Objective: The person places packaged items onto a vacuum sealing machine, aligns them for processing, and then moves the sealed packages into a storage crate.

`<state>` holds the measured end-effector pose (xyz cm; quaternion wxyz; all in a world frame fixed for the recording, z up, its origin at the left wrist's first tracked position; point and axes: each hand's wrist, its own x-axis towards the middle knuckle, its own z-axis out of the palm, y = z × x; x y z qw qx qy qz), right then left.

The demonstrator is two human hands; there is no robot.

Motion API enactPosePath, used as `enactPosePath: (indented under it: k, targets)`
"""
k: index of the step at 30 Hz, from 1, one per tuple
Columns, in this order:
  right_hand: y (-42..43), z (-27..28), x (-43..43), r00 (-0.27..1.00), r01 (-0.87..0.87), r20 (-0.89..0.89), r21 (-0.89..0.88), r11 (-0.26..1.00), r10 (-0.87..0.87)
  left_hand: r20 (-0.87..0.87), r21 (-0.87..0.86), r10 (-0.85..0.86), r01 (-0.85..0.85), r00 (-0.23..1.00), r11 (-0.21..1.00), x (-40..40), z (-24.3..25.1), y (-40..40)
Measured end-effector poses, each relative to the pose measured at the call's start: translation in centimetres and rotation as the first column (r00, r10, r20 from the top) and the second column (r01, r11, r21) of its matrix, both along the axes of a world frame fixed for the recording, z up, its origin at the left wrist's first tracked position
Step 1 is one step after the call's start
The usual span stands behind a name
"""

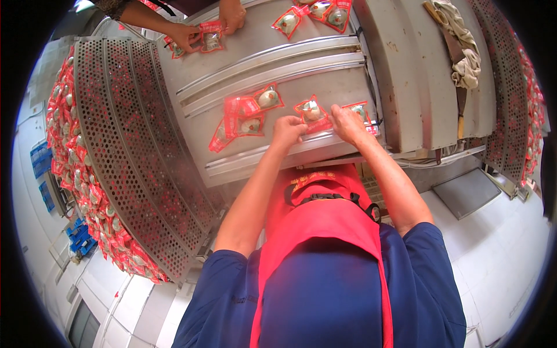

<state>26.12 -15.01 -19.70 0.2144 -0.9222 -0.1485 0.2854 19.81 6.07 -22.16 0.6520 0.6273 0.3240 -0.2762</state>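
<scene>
A clear plastic packet with red edges [312, 111], holding a pale egg-shaped item, lies on the metal plate of a vacuum sealing machine [304, 82]. My left hand [288, 134] pinches the lower left corner of this packet, close to the near sealing bar [243, 157]. At its lower right corner are the fingers of my right hand [349, 125]. Just beyond the right hand lies another such packet [359, 112], partly covered by it. Left of my hands, several packets overlap, among them a packet with an egg-shaped item [267, 99] and a lower packet [251, 126].
Across the machine, another person's hands [185, 37] handle a packet [212, 40]. More packets [288, 22] lie at the far right. Perforated metal guards [130, 130] with heaped packets [91, 191] stand left. A crumpled cloth [465, 65] rests on the metal cover [417, 87].
</scene>
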Motion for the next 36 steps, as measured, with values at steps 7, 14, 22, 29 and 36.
enactPosePath:
  k: [7,14,22,29,36]
  targets:
    - [0.0,-0.6,0.0,0.999,-0.051,0.018,-0.022,0.998,0.051,0.096,-0.039,0.016,-0.012,0.995,0.999,0.1,-0.6,0.5]
    - [0.2,-0.9,-0.7,0.983,-0.131,0.116,-0.11,0.985,0.143,0.092,0.027,0.02,-0.023,0.996,0.999,-0.1,-1.1,0.5]
    - [0.5,-0.2,-0.5,0.977,-0.19,0.081,-0.108,0.976,0.2,0.039,0.0,0.052,-0.052,0.998,0.999,-0.5,-1.0,0.6]
    - [0.3,0.4,-0.4,0.97,-0.239,0.014,-0.079,0.968,0.241,0.049,0.07,-0.056,0.052,0.997,0.996,-1.1,-0.5,0.9]
    - [0.3,0.7,0.6,0.956,-0.287,-0.108,-0.134,0.948,0.274,0.127,0.306,-0.5,0.445,0.857,0.841,-1.0,-0.6,2.2]
